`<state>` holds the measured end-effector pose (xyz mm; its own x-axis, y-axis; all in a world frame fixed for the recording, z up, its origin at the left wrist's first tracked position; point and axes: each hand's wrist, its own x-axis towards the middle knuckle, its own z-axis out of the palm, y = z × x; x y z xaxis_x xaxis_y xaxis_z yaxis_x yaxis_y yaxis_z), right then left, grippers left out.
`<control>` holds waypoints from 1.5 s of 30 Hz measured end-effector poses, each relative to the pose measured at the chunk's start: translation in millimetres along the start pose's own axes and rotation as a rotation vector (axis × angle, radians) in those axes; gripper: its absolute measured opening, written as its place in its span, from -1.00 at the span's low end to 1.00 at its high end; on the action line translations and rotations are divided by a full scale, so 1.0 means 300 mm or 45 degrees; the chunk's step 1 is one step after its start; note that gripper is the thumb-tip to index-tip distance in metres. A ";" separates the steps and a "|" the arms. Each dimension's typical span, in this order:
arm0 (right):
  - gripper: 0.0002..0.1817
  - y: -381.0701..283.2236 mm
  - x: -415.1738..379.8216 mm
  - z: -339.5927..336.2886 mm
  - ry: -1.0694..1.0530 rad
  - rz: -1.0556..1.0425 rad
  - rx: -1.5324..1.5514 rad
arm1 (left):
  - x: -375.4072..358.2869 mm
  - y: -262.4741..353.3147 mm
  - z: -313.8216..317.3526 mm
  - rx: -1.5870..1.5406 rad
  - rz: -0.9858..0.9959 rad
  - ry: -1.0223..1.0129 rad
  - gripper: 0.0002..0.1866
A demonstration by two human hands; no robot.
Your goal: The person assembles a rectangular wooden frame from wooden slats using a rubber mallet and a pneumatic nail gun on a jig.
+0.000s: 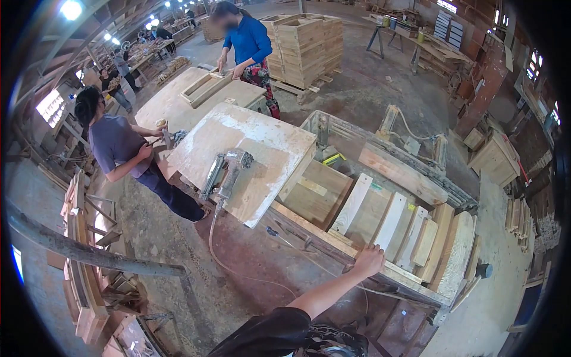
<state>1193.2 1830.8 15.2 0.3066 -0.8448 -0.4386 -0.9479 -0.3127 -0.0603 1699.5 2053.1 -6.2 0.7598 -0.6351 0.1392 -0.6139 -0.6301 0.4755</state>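
Note:
My left hand [370, 260] reaches out from a black sleeve, its fingers curled over the near edge of a wooden frame [410, 275]. Just beyond it lies the end of a pale slat [392, 221]. More slats, such as a short wooden one [424, 243], lie side by side across the frame on panels. To the left, a pneumatic nail gun [229, 172] rests on a white-smeared board [270, 134], its air hose [212, 244] hanging to the floor. My right hand is out of view.
One person in a blue top [254, 38] handles a small wooden frame [202, 88]; another in a grey top [122, 146] holds a tool. A metal pipe [95, 250] crosses at left. Stacked wooden cabinets [306, 50] stand behind. A thick plank [401, 172] lies beyond the slats.

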 end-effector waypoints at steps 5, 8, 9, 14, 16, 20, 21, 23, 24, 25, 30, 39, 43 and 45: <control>-0.12 0.017 0.028 0.007 -0.018 0.004 0.023 | 0.000 0.000 0.007 -0.002 -0.008 -0.025 -0.69; -0.13 0.024 0.038 0.013 -0.027 0.003 0.037 | 0.002 0.001 0.011 0.005 -0.010 -0.009 -0.69; -0.14 0.027 0.043 0.014 -0.030 0.003 0.040 | 0.001 0.002 0.011 0.004 -0.010 -0.006 -0.70; -0.17 0.046 0.059 0.016 -0.046 0.001 0.063 | 0.002 0.002 0.010 0.003 -0.023 -0.016 -0.71; -0.18 0.049 0.067 0.020 -0.051 -0.004 0.071 | 0.000 0.006 0.006 -0.003 -0.025 -0.014 -0.71; -0.20 0.057 0.075 0.033 -0.057 -0.008 0.101 | 0.002 0.006 0.004 0.004 -0.017 -0.010 -0.72; -0.21 0.061 0.078 0.031 -0.062 -0.011 0.107 | 0.002 0.007 0.004 0.011 -0.012 -0.004 -0.72; -0.22 0.064 0.080 0.034 -0.060 -0.015 0.116 | 0.001 0.005 0.002 0.027 -0.009 -0.023 -0.71; -0.23 0.067 0.080 0.037 -0.066 -0.017 0.122 | 0.002 0.005 0.002 0.045 -0.009 -0.039 -0.71; -0.23 0.069 0.083 0.042 -0.068 -0.022 0.124 | 0.002 0.005 0.001 0.044 -0.010 -0.038 -0.71; -0.26 0.076 0.089 0.063 -0.076 -0.027 0.157 | 0.003 0.005 0.006 0.030 -0.027 -0.056 -0.71; -0.30 0.150 0.095 0.090 -0.106 -0.074 0.237 | 0.003 0.008 -0.002 0.000 -0.041 -0.073 -0.70; -0.32 0.187 0.066 0.121 0.069 -0.347 0.363 | 0.004 0.006 0.004 0.004 -0.033 -0.064 -0.70; -0.33 0.190 0.070 0.162 0.241 -0.541 0.446 | 0.004 0.007 0.003 0.018 -0.033 -0.063 -0.70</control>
<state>1141.3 1816.4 -40.9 0.6462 -0.7492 -0.1453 -0.7003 -0.5064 -0.5030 1699.1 2050.6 -6.0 0.7643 -0.6395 0.0834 -0.5971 -0.6528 0.4661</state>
